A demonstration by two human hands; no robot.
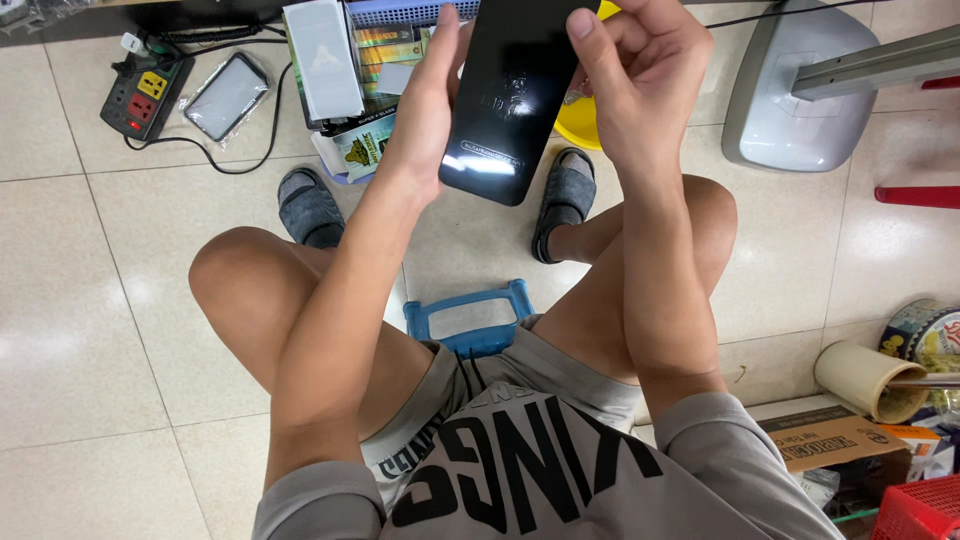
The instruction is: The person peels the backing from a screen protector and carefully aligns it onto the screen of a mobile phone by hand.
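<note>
A black smartphone [508, 95] with a glossy face is held up in front of me, tilted, above the floor. My left hand [425, 105] grips its left edge with the fingers behind it. My right hand [640, 70] holds the upper right edge, thumb and fingers curled at the corner. I sit low on a blue plastic stool [470, 318], knees spread, feet in grey slippers [308, 205] on the tiled floor.
On the floor ahead lie a black power strip [143, 95] with cables, a phone in a clear bag [226, 95], a white box [325, 60] and packets. A yellow bowl [578, 125] and grey fan base [795, 100] stand right. Cardboard roll [865, 378] and red basket [920, 508] sit near right.
</note>
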